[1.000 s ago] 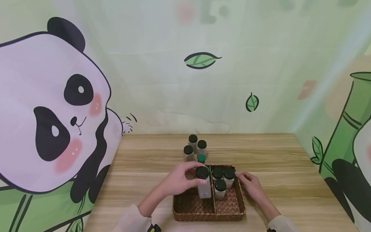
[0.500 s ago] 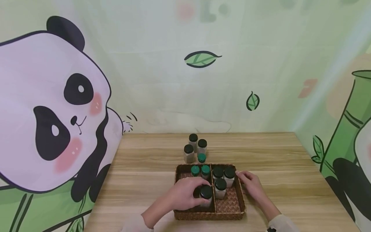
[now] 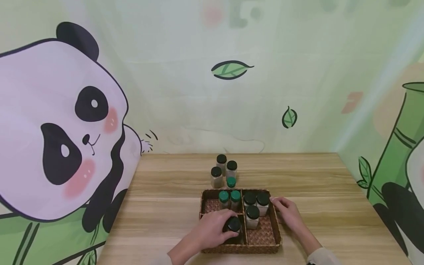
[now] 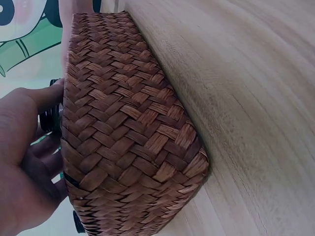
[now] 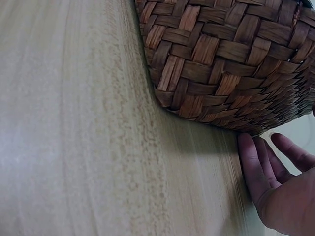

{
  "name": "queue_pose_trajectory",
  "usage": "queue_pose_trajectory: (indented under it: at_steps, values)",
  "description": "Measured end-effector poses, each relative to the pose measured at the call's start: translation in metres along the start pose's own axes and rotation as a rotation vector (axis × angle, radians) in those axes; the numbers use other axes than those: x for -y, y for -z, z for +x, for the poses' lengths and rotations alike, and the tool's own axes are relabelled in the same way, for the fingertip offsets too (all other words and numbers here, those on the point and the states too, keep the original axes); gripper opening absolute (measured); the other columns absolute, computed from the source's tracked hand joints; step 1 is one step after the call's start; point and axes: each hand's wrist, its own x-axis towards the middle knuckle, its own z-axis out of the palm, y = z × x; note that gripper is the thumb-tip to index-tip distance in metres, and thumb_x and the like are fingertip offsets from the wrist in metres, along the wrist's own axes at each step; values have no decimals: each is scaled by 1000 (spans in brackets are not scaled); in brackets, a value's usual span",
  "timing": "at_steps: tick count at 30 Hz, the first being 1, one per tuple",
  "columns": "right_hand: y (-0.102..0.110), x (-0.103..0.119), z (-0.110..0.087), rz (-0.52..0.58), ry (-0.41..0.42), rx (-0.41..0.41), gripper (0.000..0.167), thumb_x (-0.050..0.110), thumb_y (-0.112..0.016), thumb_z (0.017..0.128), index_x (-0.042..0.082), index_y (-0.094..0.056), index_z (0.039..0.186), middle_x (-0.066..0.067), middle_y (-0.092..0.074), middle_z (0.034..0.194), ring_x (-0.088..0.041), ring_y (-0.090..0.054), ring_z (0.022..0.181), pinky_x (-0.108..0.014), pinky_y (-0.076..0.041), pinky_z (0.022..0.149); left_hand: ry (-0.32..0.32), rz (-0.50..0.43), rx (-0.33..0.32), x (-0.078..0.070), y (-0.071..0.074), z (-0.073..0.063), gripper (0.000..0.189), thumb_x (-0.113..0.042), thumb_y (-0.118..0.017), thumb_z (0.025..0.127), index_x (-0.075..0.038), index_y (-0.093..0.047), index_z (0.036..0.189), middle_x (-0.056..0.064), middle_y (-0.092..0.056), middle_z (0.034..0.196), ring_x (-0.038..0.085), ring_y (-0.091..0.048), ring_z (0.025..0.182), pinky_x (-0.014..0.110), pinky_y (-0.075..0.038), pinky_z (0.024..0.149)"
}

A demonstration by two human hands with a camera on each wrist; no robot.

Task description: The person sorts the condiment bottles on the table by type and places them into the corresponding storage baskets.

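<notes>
My left hand (image 3: 210, 228) grips a black-capped jar (image 3: 233, 223) by its sides, thumb near and fingers beyond. The jar stands low in the front left compartment of the woven basket (image 3: 261, 248), its body mostly hidden by the hand and the basket wall. In the left wrist view, the basket's side covers part of the fingers (image 4: 44, 96). My right hand (image 3: 289, 213) rests at the basket's right side, fingertips at the rim. From the right wrist view, its fingers (image 5: 251, 157) look extended, with tips right at the basket wall.
Two green-capped bottles (image 3: 223, 197) stand in the back left compartment. The right compartment holds three black-capped jars (image 3: 253, 213). Behind the basket, three more black-capped jars (image 3: 216, 176) and a green-capped bottle (image 3: 231, 182) stand on the wooden table (image 3: 165, 184).
My left hand has brought the black-capped jar down and toward me into the front left compartment, uncovering the green-capped bottles. My right hand has stayed at the basket's side.
</notes>
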Motion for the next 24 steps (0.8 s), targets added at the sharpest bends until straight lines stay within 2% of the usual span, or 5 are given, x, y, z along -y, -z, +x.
queue_pose_trajectory:
  at_steps: [7,12,21,24]
  values:
    - [0,0,-3,7,-7,-3,53,52,-64,104,2,-70,121,-16,-66,126,-19,-60,105,-32,-60,70,30,-58,-10,-3,-4,0,41,-40,-81,95,-20,-68,129,-6,-73,117,2,-68,91,24,-56,71]
    - [-2,2,-2,27,-1,5,55,54,-66,103,2,-70,120,-16,-66,122,-17,-60,102,-32,-61,68,58,-63,-26,-4,-5,-2,41,-39,-82,94,-20,-68,127,-8,-73,110,0,-66,85,24,-56,69]
    - [-3,1,0,26,8,4,52,51,-64,105,2,-70,118,-15,-65,119,-17,-58,102,-31,-61,68,82,-100,-65,-2,-8,-6,40,-39,-83,93,-21,-69,126,-9,-72,115,1,-68,92,24,-57,74]
    - [-2,-1,0,16,8,7,53,52,-64,105,2,-70,118,-15,-65,120,-17,-58,102,-31,-60,68,83,-157,-73,0,-11,-7,40,-38,-84,93,-23,-69,126,-10,-72,116,1,-68,94,23,-58,75]
